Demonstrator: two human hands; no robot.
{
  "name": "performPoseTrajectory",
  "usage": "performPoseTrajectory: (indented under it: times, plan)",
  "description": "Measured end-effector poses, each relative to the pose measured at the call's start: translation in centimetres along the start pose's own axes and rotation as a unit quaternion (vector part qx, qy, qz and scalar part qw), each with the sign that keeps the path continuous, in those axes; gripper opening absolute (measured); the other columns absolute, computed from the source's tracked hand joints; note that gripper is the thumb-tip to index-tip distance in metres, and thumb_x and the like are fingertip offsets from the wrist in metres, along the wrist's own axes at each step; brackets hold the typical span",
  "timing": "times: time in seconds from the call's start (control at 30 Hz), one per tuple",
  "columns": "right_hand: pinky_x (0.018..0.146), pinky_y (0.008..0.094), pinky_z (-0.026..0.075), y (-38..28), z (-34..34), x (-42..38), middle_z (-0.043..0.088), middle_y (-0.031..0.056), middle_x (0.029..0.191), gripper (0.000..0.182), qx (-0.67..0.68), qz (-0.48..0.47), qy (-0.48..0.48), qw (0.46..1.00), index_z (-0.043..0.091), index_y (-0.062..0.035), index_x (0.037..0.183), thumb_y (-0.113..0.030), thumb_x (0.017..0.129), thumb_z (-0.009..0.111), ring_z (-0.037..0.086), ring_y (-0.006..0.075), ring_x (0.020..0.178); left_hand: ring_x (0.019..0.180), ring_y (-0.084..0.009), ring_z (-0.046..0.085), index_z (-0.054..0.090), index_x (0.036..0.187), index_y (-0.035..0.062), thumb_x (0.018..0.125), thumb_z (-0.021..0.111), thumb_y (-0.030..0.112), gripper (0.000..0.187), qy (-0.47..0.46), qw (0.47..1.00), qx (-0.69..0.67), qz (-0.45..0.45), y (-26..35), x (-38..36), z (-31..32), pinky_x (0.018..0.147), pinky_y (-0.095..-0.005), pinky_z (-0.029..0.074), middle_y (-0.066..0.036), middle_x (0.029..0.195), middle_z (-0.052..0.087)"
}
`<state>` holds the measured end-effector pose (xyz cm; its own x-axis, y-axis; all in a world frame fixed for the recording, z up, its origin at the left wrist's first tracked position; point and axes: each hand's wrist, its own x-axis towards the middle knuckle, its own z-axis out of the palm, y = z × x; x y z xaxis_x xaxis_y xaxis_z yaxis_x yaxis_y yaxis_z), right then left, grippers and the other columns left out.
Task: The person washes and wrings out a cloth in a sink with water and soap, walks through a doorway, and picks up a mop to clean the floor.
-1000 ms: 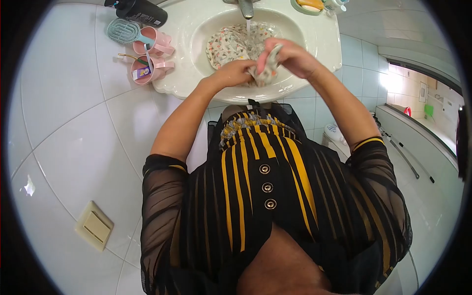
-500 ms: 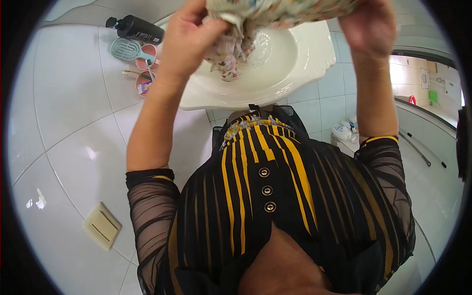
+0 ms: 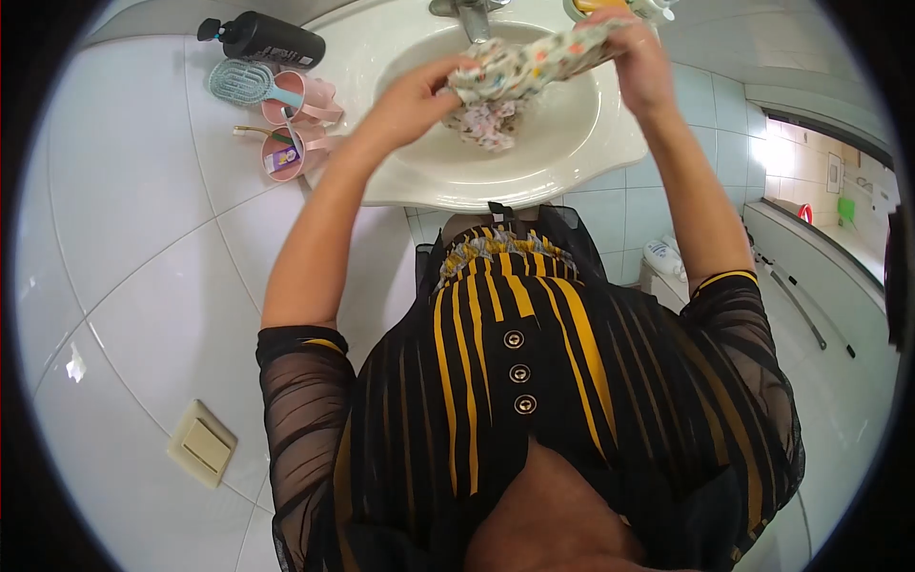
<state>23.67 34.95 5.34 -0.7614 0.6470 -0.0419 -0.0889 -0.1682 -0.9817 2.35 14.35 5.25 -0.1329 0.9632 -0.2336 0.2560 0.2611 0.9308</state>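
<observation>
A pale cloth with a small coloured print (image 3: 534, 69) hangs bunched over the basin of the white sink (image 3: 429, 189). My left hand (image 3: 416, 103) grips its left part with closed fingers. At the upper right my right hand (image 3: 637, 59) is closed on the cloth's other end. The stretch between the hands is gathered, and a looser pinkish, patterned part (image 3: 488, 126) droops into the basin. Behind the cloth stands the metal faucet (image 3: 474, 19).
Left of the sink are a black pump bottle (image 3: 272, 41), a blue hairbrush (image 3: 240, 83) and two pink cups (image 3: 319, 95) with toothbrushes and a tube. A yellow item (image 3: 593, 7) lies at the back rim. A switch (image 3: 203, 443) is on the lower-left wall.
Both hands have come lower and closer together with the cloth, which now hangs over the basin. The faucet and the yellow item have come into view.
</observation>
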Motion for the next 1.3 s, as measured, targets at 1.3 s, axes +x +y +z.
performPoseTrajectory:
  times: [1.3]
  plan:
    - [0.102,0.0353,0.027,9.1,5.6,9.4,0.045,0.0145,0.128,0.043,-0.417,-0.226,0.018,0.88,0.044,-0.0023,0.123,-0.02,0.085,0.052,0.039,0.0276,0.122,0.111,-0.0243,0.045,0.06,0.101,0.0146,0.079,0.051,0.023,0.025,0.16,0.968,0.071,-0.182,-18.6,16.7,11.5,0.093,-0.0399,0.032,-0.012,0.112,0.055]
